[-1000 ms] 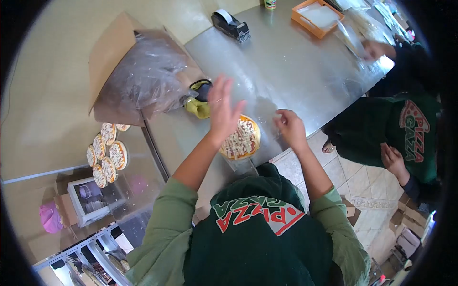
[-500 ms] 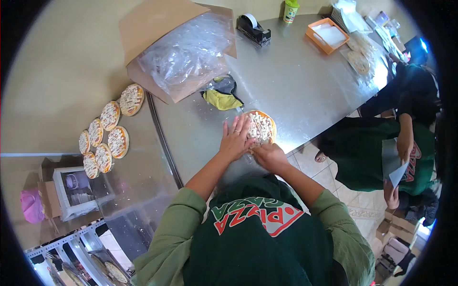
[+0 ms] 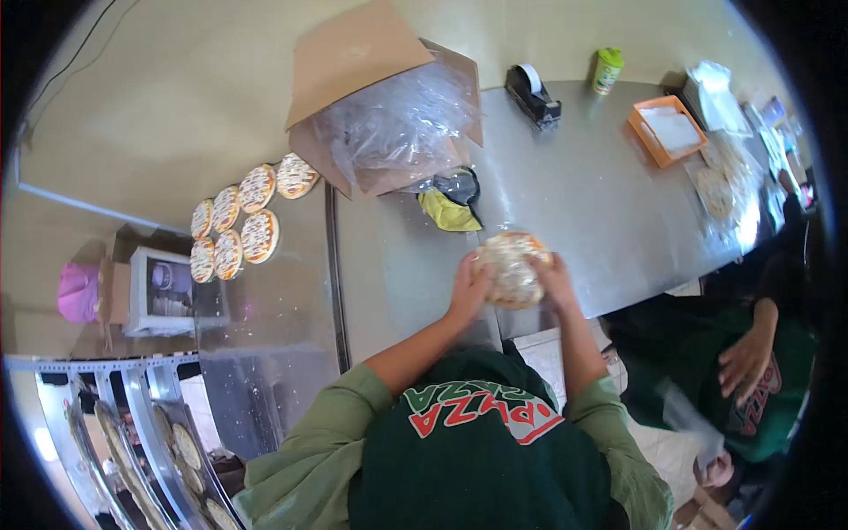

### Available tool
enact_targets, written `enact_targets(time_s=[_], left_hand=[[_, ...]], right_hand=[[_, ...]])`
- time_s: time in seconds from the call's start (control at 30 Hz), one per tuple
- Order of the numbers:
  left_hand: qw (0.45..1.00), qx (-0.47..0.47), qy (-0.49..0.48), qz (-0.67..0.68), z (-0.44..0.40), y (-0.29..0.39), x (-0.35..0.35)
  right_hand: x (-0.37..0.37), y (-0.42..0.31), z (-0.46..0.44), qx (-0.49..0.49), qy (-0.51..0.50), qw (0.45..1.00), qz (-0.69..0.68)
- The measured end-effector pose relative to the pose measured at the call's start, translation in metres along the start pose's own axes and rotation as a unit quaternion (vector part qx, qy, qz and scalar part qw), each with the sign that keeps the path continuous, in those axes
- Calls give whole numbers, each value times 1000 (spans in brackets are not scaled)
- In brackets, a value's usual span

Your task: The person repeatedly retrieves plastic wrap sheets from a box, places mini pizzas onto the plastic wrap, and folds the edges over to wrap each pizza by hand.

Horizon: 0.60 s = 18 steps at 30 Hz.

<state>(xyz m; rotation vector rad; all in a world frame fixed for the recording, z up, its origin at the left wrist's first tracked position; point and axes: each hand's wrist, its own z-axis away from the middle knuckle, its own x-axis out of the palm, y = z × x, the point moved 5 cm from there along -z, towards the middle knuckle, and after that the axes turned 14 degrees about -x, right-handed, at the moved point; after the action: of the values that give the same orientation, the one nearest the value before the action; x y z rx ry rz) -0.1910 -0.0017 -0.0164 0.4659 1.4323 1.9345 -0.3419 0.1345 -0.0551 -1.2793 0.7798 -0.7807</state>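
A small pizza (image 3: 514, 272) with shredded white topping is held between my two hands over the metal table. Its surface looks glossy, as if under clear plastic film. At its left edge, my left hand (image 3: 471, 287) grips the pizza with the fingers closed on the rim. My right hand (image 3: 556, 281) holds the opposite edge, fingers reaching over the top. Just beyond the pizza lies a black and yellow cloth-like item (image 3: 451, 201). An open cardboard box (image 3: 358, 66) with clear plastic bags (image 3: 389, 128) in it stands behind that.
Several topped pizzas (image 3: 259, 236) sit in two rows on the left table. Along the back are a tape dispenser (image 3: 533, 97), a green cup (image 3: 608, 71) and an orange tray (image 3: 658, 146). A co-worker in a green apron (image 3: 671, 371) stands at the right, near bagged pizzas (image 3: 717, 190).
The pizza was lying on the table under my hands; now both hands grip its sides and it appears raised. My view has shifted left and upward. The co-worker's hands have moved apart.
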Motion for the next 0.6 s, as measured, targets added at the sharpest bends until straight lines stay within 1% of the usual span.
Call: enact_targets(time_s=[0.03,0.07,0.1,0.13,0.2,0.27,0.3,0.33,0.37,0.43,0.47,0.5,0.53,0.57,0.6], left_hand=[[998,37,-23,-53,-3,21,7],[976,154,20,-150,0,62,3],[931,265,60,-244,8,113,-4],[863,367,98,-333,11,146,-13],[836,402,180,-326,-8,177,-52],[870,339,246,-258,-24,210,-91],[852,306,311,-290,-35,231,-103],[827,269,376,-319,-48,245,-117],[833,223,358,-358,-69,244,-124],[836,130,317,-428,-103,230,-136],[878,131,309,-341,-102,230,-140],[912,131,297,-251,-100,230,-143],[937,129,281,-161,-96,229,-146],[959,118,249,-60,-89,226,-146],[970,104,216,41,-79,221,-142]], right_hand=[[-22,-21,-1,20,7,999,-24],[-48,-47,-3,40,14,998,-46],[-88,-15,-24,14,16,998,62],[-113,-22,-30,17,46,999,21],[-172,-15,-50,-5,125,988,90],[-209,-22,-65,-54,132,978,150],[-212,-43,-66,-146,184,931,280],[-202,-72,-66,-236,227,855,402],[-186,-103,-61,-318,267,751,513],[-115,-164,-50,-361,204,818,398],[-76,-180,-43,-382,147,863,295],[-37,-195,-33,-397,89,894,186],[5,-219,-16,-451,10,878,157],[44,-245,3,-528,-64,834,147],[79,-268,16,-554,-132,810,141]])
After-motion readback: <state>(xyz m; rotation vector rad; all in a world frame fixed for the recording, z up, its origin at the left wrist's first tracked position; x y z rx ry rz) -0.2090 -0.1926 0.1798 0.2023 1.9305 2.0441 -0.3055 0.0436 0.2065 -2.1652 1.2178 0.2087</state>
